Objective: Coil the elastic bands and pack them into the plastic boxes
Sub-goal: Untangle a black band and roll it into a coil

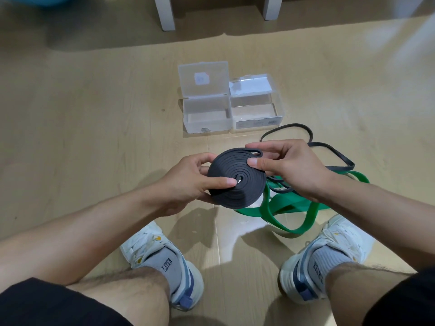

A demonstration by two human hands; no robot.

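Observation:
A black elastic band wound into a flat spiral coil (pixel 237 177) is held above the floor between both hands. My left hand (pixel 188 182) grips the coil from the left, thumb pressed near its centre. My right hand (pixel 284 165) pinches the coil's outer end at the upper right edge. Two clear plastic boxes stand open on the floor beyond: the left box (pixel 206 114) and the right box (pixel 256 109). A loose black band (pixel 329 149) and a wide green band (pixel 306 208) lie on the floor to the right, partly hidden under my right hand.
Wooden floor all around. My two feet in white shoes (pixel 162 262) (pixel 329 255) frame the near floor. White furniture legs (pixel 164 12) (pixel 271 7) stand at the far edge.

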